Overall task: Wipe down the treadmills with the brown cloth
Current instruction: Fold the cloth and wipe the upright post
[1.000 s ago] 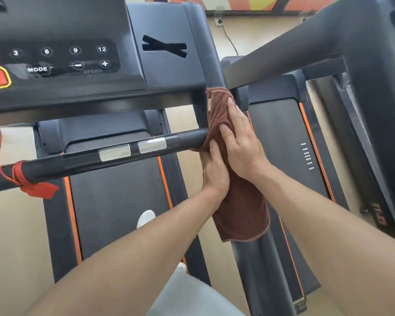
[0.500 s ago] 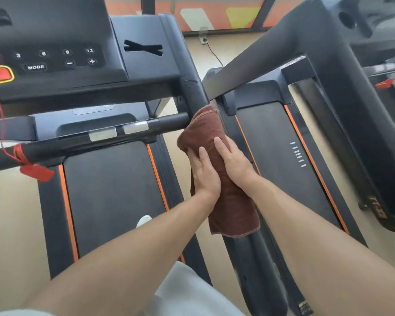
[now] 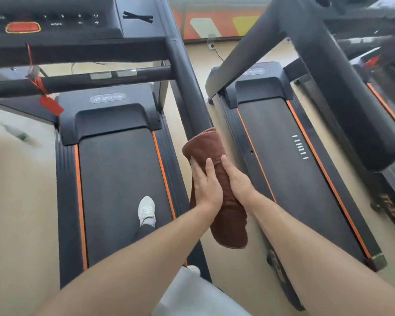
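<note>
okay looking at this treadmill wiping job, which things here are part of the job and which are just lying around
Part of the job:
brown cloth, wrapped round the handrail
right handrail of the near treadmill
left hand and right hand, both pressing the cloth
neighbouring treadmill

Just lying about:
red safety tag hanging from the front bar
white shoe on the belt
wall cable

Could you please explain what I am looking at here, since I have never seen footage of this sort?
The view comes from a camera worn on a person's head, looking down at their own arms. They stand on a treadmill belt, one white shoe visible. Both hands, the left hand and the right hand, hold a brown cloth wrapped round the treadmill's sloping side handrail. Above is the console; a second treadmill stands alongside.
</note>
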The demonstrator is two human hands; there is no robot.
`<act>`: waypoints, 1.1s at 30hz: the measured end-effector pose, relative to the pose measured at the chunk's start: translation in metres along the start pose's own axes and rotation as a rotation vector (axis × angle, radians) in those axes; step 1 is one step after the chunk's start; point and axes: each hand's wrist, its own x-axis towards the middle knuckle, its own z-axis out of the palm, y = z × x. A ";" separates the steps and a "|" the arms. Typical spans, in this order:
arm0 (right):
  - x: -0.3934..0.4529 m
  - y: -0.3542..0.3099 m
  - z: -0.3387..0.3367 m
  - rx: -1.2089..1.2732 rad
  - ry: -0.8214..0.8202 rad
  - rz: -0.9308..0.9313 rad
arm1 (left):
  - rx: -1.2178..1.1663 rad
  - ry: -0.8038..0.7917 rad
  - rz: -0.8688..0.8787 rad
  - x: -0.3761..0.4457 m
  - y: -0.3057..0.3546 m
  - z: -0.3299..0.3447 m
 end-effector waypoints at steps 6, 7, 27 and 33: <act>-0.044 0.035 -0.008 -0.069 0.034 -0.082 | -0.034 0.024 0.012 -0.051 -0.020 0.004; -0.048 0.041 -0.009 -0.083 0.037 -0.087 | -0.033 0.022 0.014 -0.057 -0.022 0.004; -0.008 0.004 0.006 -0.220 0.058 -0.139 | 0.151 0.012 0.221 0.008 0.020 0.001; 0.039 -0.046 0.022 -0.295 0.075 -0.168 | 0.102 0.075 0.132 0.065 0.053 0.000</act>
